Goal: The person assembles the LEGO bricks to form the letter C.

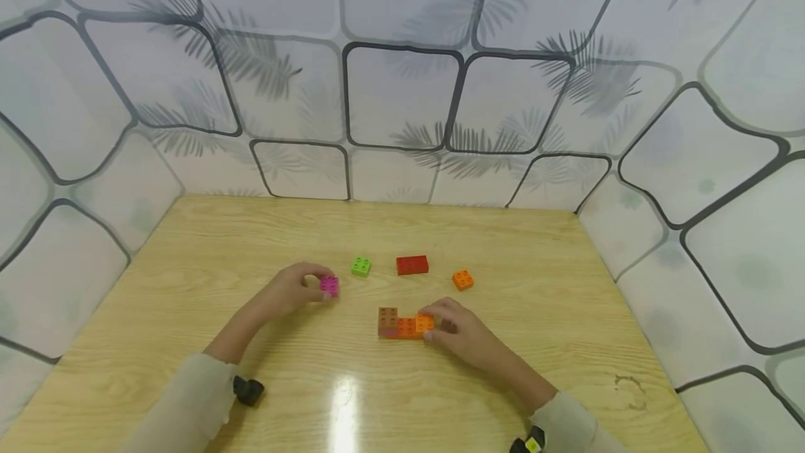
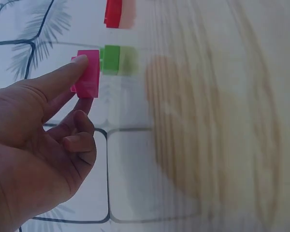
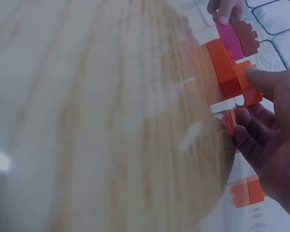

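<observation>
Pale sleeves [image 1: 182,404] [image 1: 574,426] lay nearest; left hand [image 1: 286,292] pinched a magenta brick [image 1: 330,286]; right hand [image 1: 462,334] pinched a part-built stack [image 1: 405,327]; three bricks [image 1: 361,266] [image 1: 412,265] [image 1: 462,279] lay unjoined.

Leaf-patterned backdrop [image 1: 402,96] behind wood-grain table [image 1: 289,229]

Left hand [image 1: 286,296] pinches pink brick [image 1: 330,286]; right hand [image 1: 464,333] pinches stack [image 1: 405,327], right end. Beyond, on counter [image 1: 283,229]: green brick [image 1: 361,267], red brick [image 1: 411,265], orange brick [image 1: 462,279].

Pale walls [image 1: 402,100] patterned with dark rounded outlines [image 1: 346,96] and grey leafy fronds [image 1: 267,65] enclose the back and both sides of a glossy, wood-grained surface [image 1: 264,226], where a white reflection [image 1: 343,411] gleams
</observation>
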